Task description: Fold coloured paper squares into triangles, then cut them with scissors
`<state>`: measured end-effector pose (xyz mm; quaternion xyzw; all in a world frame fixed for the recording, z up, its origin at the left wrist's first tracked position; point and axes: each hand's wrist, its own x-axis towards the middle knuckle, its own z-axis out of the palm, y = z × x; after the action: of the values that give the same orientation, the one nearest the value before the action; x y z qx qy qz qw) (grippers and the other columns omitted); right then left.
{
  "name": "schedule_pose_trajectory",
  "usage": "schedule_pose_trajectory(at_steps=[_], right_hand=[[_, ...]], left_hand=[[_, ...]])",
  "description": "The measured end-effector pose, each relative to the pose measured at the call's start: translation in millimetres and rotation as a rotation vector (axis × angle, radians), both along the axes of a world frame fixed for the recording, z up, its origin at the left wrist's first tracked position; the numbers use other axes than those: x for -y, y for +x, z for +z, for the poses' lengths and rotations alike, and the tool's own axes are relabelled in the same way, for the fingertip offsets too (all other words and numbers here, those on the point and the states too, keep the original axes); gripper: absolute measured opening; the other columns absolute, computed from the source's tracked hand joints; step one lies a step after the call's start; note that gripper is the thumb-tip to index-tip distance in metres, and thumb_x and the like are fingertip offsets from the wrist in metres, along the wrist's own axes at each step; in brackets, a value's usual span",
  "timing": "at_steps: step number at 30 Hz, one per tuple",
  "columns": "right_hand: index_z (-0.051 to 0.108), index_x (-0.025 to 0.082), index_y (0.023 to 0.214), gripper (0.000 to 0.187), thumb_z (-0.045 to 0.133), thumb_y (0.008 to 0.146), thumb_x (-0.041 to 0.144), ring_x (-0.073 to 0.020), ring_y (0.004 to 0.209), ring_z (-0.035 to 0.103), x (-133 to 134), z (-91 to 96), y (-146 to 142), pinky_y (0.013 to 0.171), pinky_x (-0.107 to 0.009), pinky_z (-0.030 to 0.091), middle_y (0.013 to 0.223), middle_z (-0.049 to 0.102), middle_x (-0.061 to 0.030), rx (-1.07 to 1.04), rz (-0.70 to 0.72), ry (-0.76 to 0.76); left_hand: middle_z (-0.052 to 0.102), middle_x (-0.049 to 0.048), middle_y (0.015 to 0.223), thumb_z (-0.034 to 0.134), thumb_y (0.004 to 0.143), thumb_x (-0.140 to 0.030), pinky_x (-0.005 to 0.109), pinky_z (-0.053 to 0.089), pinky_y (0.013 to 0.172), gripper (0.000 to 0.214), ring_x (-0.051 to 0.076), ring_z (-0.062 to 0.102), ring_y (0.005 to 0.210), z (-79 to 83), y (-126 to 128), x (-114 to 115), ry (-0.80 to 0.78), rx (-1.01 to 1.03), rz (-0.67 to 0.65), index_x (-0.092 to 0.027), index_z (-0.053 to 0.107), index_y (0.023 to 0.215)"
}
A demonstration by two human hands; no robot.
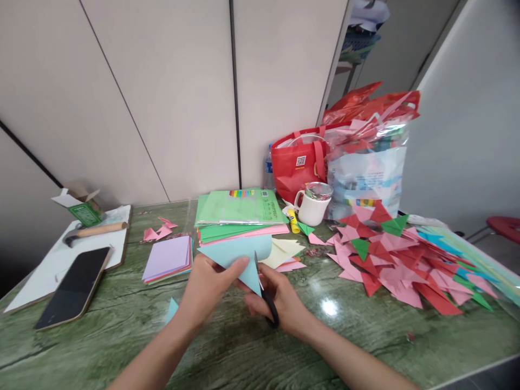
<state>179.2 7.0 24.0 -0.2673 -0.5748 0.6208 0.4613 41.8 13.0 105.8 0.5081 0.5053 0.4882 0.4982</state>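
Observation:
My left hand (215, 279) grips a light blue sheet of paper (239, 254), thumb on top, holding it above the table. The sheet is folded or curled into a triangular shape. In my right hand (282, 298) are black-handled scissors (268, 306), fingers closed round the handles. Their blade lies against the right part of the blue paper; whether the blades are parted is hard to see. A small blue paper piece (171, 310) lies on the table by my left wrist. Beyond my hands are pale yellow paper pieces (284, 252) and a packet of green paper (239, 208).
Left are square paper sheets (167, 258), pink scraps (160, 230), a phone (73, 287), a hammer (95, 231) and a small green box (83, 208). Right are a heap of cut paper (394, 254), a white mug (312, 208), a glue stick (293, 221) and a red bag (298, 165).

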Motion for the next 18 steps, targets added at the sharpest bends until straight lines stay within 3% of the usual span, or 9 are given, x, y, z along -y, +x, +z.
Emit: schedule_pose_trajectory(at_steps=[3,9,15,18], right_hand=[[0.052,0.016,0.083,0.033,0.070,0.075,0.043,-0.0104,0.062,0.045,-1.5,1.0,-0.5,0.057,-0.022,0.038,0.071,0.053,0.0015,0.026,-0.040,0.049],[0.051,0.017,0.082,0.036,0.069,0.073,0.046,-0.0131,0.066,0.046,-2.0,1.2,-1.6,0.061,-0.023,0.039,0.073,0.053,0.0006,0.010,-0.063,0.057],[0.053,0.018,0.082,0.032,0.072,0.072,0.042,-0.0120,0.062,0.042,-2.3,0.0,-2.1,0.058,-0.023,0.039,0.070,0.049,0.0020,-0.008,-0.054,0.045],[0.054,0.018,0.083,0.035,0.072,0.071,0.046,-0.0148,0.068,0.047,-1.9,1.3,-4.2,0.068,-0.028,0.045,0.074,0.051,-0.0001,-0.083,-0.028,0.025]], left_hand=[[0.074,0.0055,0.077,0.074,0.064,-0.030,0.028,0.056,0.060,0.024,0.022,0.067,0.067,-3.6,0.4,0.1,0.021,-0.051,-0.004,-0.012,0.071,0.080],[0.074,0.0060,0.085,0.072,0.066,-0.029,0.030,0.055,0.072,0.021,0.024,0.069,0.081,-4.2,-1.3,-0.1,0.064,-0.150,0.014,-0.014,0.071,0.082],[0.074,0.0063,0.081,0.067,0.072,-0.040,0.032,0.057,0.057,0.032,0.023,0.069,0.065,-0.2,-4.3,-1.8,-0.005,-0.096,-0.073,-0.014,0.071,0.089],[0.074,0.0066,0.075,0.066,0.071,-0.042,0.033,0.058,0.056,0.031,0.023,0.068,0.057,0.3,-5.2,-1.5,-0.009,-0.144,-0.040,-0.013,0.070,0.082]])
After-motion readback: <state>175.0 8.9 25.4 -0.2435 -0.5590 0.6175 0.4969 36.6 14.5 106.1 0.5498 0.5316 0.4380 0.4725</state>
